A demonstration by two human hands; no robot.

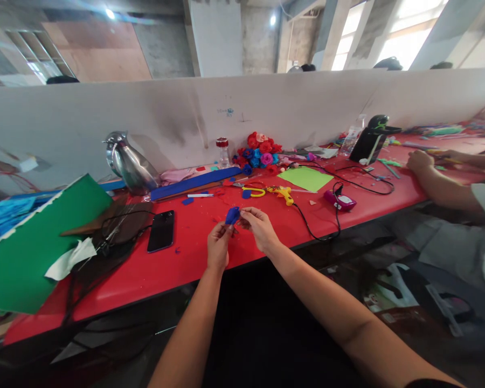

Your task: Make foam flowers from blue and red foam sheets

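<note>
Above the front of the red table (133,277), a small curled piece of dark blue craft sheet (232,215), shaped like a petal, is between my hands. My left hand (219,242) pinches it from below, fingers closed. On its upper right side, the fingertips of my right hand (259,225) are closed at its edge. Just beyond lie yellow-handled scissors (257,192) and a yellow glue gun (283,194). Paper flowers (262,151) in red, blue and pink are heaped by the partition.
To the left are a phone (161,231), a green board (44,253) and a steel jug (131,164). A blue strip (198,183), a lime sheet (306,179) and a magenta device (339,200) with cables lie farther back. Another person's arm (444,178) rests at right.
</note>
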